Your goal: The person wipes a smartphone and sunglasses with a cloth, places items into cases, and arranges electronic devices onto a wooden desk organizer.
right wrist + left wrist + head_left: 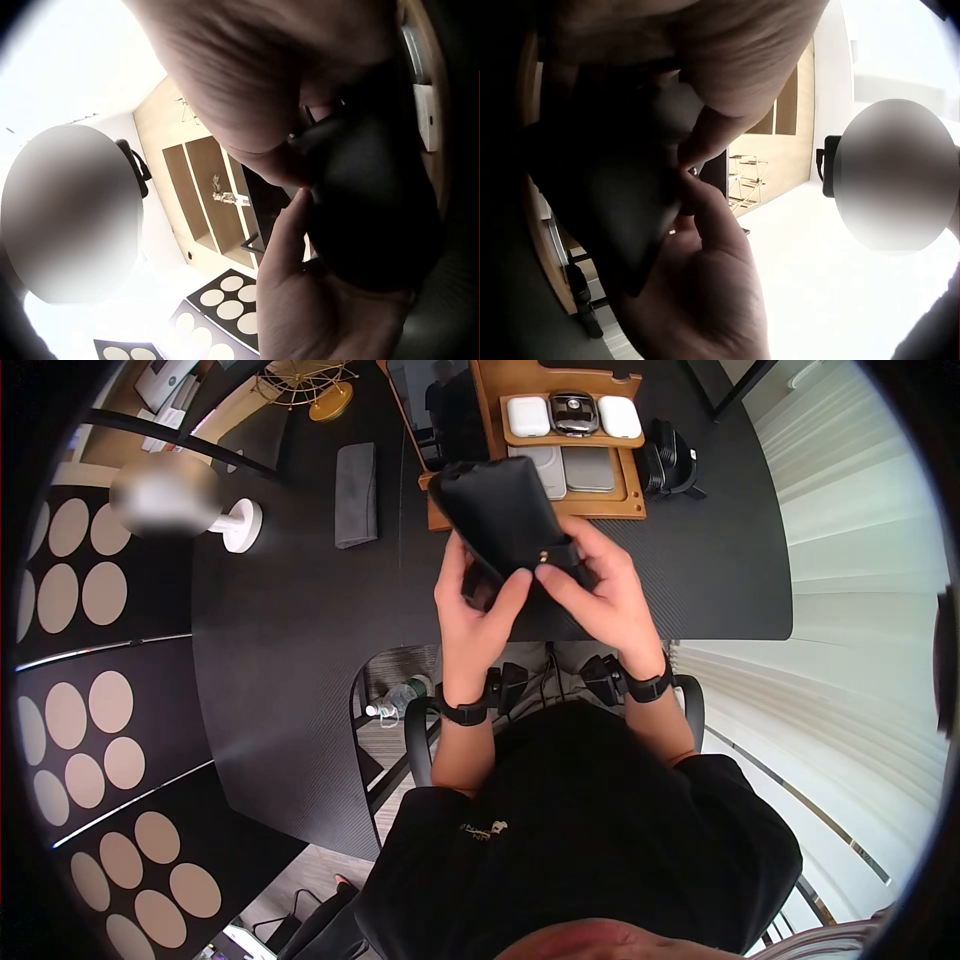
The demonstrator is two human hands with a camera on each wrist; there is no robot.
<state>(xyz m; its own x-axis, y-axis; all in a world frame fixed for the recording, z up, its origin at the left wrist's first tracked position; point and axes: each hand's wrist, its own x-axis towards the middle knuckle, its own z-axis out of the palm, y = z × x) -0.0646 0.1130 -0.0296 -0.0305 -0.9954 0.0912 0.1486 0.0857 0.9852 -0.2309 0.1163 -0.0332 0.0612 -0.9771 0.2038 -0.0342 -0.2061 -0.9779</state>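
I am holding a black pouch (497,510) up over the near edge of the dark desk (300,630), its far end hanging above the wooden tray (610,508). My left hand (478,622) is gripping its lower left corner, thumb pressing across the front. My right hand (605,600) is pinching the flap beside a small brass snap (543,557). The risks, as I judge them: both grips are crowding one end, so the pouch could be tipping forward onto the white cases (528,416) on the tray; my thumbs are covering the fastening, so I could be fumbling it. Whether the snap is closed I cannot tell.
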